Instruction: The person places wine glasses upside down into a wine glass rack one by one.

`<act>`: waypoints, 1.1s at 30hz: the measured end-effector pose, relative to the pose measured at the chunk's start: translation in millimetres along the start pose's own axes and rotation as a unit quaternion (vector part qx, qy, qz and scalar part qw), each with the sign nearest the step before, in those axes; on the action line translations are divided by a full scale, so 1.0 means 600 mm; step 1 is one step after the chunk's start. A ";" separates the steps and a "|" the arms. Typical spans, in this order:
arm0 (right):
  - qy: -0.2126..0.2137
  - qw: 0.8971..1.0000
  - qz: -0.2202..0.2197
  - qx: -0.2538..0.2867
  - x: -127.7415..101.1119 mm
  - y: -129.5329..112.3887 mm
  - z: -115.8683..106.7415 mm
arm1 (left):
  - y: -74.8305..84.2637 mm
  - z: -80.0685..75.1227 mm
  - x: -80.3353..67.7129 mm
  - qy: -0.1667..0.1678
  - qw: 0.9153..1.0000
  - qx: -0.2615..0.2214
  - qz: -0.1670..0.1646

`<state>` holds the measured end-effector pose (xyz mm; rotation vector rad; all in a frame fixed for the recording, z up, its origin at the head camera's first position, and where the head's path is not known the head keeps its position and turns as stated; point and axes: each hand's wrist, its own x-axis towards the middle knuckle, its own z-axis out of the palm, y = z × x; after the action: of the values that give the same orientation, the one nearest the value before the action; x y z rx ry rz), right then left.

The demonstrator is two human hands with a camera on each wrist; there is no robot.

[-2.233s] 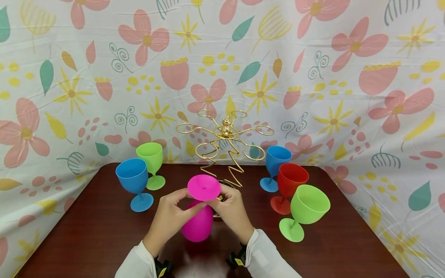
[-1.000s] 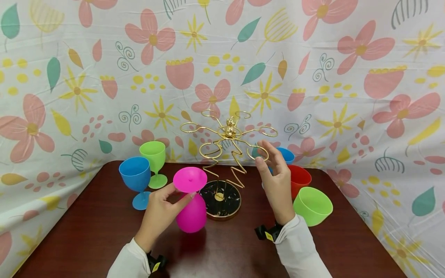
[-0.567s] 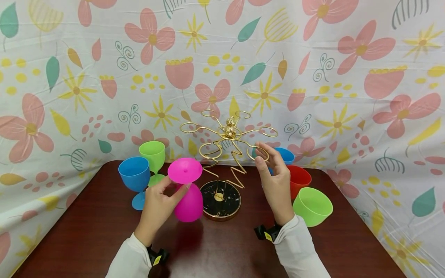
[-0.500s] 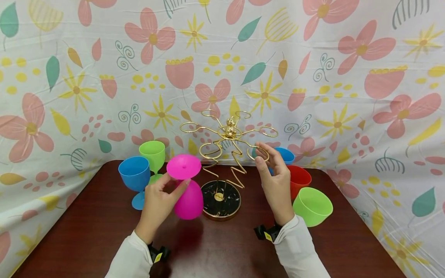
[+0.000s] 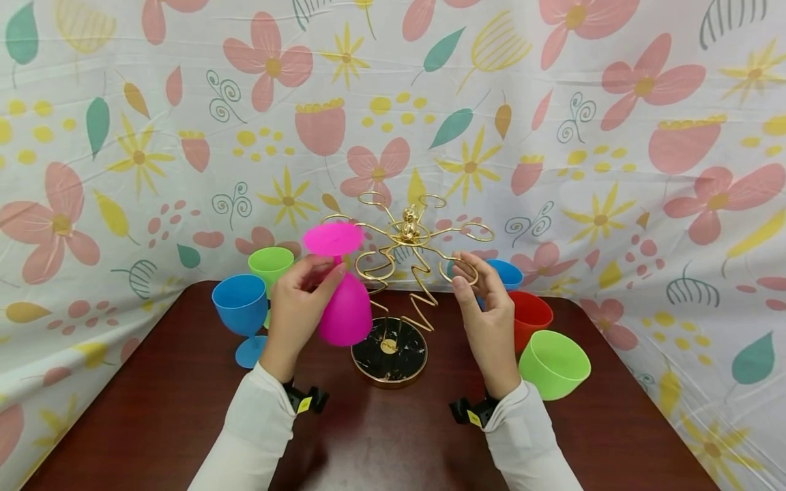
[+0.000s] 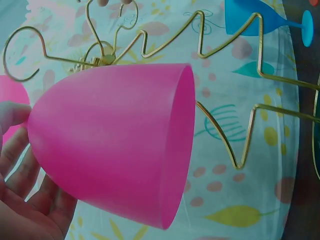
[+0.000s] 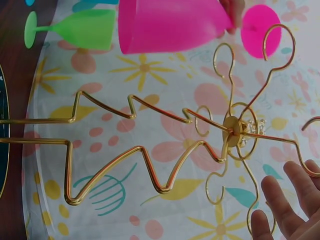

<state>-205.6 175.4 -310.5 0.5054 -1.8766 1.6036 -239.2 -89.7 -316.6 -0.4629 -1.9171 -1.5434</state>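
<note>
While upside down, pink goblet in L hand, by rack.

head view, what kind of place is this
Probably a staged tabletop set, not a lived-in room: a flowered cloth hangs as a backdrop behind a dark wooden table, which bears only a gold wire rack and bright plastic goblets.

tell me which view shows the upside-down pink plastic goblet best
The head view: the whole upside-down pink plastic goblet shows, foot up, with the left hand holding it beside the gold wire rack. The left wrist view fills with its bowl, the foot mostly cut off. The right wrist view shows bowl and foot at the top edge.
</note>
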 end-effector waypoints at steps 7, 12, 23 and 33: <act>0.001 1.000 0.009 -0.002 0.000 0.001 0.000 | 0.010 0.028 0.016 -0.035 0.999 -0.017 -0.007; 0.001 1.000 0.012 0.001 -0.001 0.002 0.000 | 0.014 0.045 0.018 -0.050 0.999 0.005 0.000; 0.002 1.000 0.017 0.002 -0.002 -0.001 0.000 | 0.023 0.051 0.003 -0.091 0.996 -0.003 0.011; 0.003 1.000 0.017 -0.001 -0.004 0.000 0.001 | 0.026 0.045 -0.021 -0.089 0.996 -0.002 0.021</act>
<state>-203.8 174.3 -312.1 0.4696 -1.8911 1.6230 -226.5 -58.6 -316.5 -0.6567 -2.0239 -1.5233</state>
